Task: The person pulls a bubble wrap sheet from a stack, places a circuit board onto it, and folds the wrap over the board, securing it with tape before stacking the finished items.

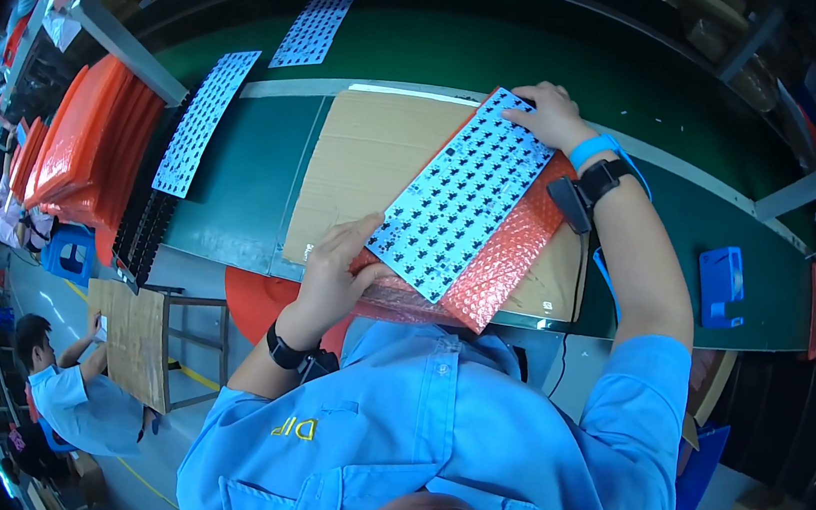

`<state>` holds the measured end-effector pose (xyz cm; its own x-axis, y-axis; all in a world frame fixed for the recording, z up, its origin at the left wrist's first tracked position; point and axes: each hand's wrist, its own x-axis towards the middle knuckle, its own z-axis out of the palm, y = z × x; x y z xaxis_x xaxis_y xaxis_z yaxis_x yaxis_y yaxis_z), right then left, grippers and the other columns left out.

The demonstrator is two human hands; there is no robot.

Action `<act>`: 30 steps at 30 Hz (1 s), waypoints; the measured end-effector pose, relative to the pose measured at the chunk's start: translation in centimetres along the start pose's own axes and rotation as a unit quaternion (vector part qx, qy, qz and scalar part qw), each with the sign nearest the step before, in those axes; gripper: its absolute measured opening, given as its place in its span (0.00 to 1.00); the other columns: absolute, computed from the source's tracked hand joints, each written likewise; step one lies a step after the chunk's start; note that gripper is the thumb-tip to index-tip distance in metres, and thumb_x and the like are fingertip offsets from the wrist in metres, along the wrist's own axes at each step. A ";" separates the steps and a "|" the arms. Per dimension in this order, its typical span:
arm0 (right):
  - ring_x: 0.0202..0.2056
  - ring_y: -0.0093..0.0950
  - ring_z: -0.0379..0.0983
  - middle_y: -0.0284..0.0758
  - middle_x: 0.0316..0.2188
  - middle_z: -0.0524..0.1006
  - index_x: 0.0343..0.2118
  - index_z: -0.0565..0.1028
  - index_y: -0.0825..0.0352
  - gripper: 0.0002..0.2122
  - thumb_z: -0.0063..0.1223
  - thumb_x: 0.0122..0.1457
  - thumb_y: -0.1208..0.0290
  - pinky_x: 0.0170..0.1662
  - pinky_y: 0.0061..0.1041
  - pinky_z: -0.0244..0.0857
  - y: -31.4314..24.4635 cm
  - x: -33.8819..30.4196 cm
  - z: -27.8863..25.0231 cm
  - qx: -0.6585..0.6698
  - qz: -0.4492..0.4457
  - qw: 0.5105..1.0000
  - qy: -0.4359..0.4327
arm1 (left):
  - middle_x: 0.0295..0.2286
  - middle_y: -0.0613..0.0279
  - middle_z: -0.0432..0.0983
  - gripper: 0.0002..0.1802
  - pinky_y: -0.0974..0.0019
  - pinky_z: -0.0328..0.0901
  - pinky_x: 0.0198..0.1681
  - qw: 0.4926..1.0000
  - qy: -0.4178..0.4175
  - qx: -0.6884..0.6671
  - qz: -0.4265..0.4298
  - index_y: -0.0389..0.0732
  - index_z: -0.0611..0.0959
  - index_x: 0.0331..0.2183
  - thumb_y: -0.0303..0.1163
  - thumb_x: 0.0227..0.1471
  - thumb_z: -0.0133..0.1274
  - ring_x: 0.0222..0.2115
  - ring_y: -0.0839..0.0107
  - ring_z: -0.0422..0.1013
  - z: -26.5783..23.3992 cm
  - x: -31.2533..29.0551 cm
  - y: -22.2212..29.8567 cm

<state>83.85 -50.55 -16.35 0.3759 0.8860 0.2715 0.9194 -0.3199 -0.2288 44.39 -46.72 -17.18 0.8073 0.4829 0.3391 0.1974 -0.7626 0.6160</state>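
A white circuit board (465, 196) with rows of black key-shaped marks lies slanted in front of me, over a red bubble-wrap bag (508, 256). My left hand (334, 265) is closed on the board's near left corner, its thumb by the lower edge. At the far right corner, my right hand (547, 117) grips the board with fingers over its top face. Part of the bag shows along the board's right side and near end. Whether either hand also pinches the bag cannot be made out. Beneath them is a flat sheet of brown cardboard (338, 161).
Similar boards lie left on a black rack (145, 225) and on the far green belt (315, 25). Red bubble bags (98, 144) are piled at left. A blue holder (721, 286) stands right on the green table (230, 225). A seated co-worker (80, 394) is at lower left.
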 end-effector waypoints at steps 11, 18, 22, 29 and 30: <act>0.41 0.37 0.79 0.43 0.40 0.82 0.47 0.81 0.66 0.22 0.63 0.56 0.53 0.48 0.31 0.70 0.8 0.4 0.4 0.103 0.094 0.990 -0.037 | 0.44 0.48 0.81 0.23 0.59 0.71 0.47 0.996 0.084 -0.027 0.016 0.35 0.86 0.40 0.24 0.36 0.69 0.45 0.54 0.76 1.0 -0.1 -1.4; 0.37 0.31 0.80 0.41 0.39 0.82 0.45 0.80 0.70 0.21 0.68 0.54 0.61 0.43 0.26 0.72 2.2 1.5 -2.2 0.297 0.176 0.915 -0.210 | 0.42 0.51 0.81 0.23 0.61 0.72 0.45 0.994 0.100 -0.034 0.024 0.36 0.87 0.38 0.29 0.35 0.71 0.42 0.57 0.77 1.3 -0.2 -1.8; 0.40 0.27 0.79 0.38 0.41 0.81 0.50 0.75 0.70 0.23 0.69 0.51 0.68 0.48 0.26 0.72 1.4 3.4 -7.2 0.295 0.213 0.872 -0.328 | 0.43 0.51 0.81 0.25 0.61 0.72 0.45 0.994 0.095 -0.039 0.039 0.36 0.85 0.41 0.30 0.35 0.71 0.42 0.56 0.77 1.2 -0.4 -2.6; 0.45 0.28 0.78 0.36 0.44 0.80 0.54 0.73 0.68 0.32 0.71 0.44 0.66 0.54 0.30 0.70 -4.9 1.9 -20.3 0.385 -0.010 0.870 -0.307 | 0.39 0.54 0.81 0.34 0.64 0.70 0.46 0.980 -0.003 -0.176 -0.093 0.34 0.77 0.51 0.28 0.39 0.71 0.40 0.65 0.77 -0.8 0.3 -1.9; 0.47 0.29 0.77 0.36 0.45 0.80 0.55 0.72 0.67 0.34 0.71 0.42 0.64 0.55 0.31 0.69 -5.7 0.5 -23.2 0.341 -0.020 0.899 -0.274 | 0.37 0.55 0.80 0.34 0.65 0.70 0.44 0.947 -0.088 -0.289 -0.111 0.34 0.76 0.51 0.28 0.41 0.71 0.38 0.67 0.77 -1.2 0.6 -2.3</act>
<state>81.44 -56.06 6.75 0.0602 0.9843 -0.1662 0.5763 -0.1702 -0.7993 43.78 -44.14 -17.59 0.8719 0.4855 0.0631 0.0767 -0.2628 0.9618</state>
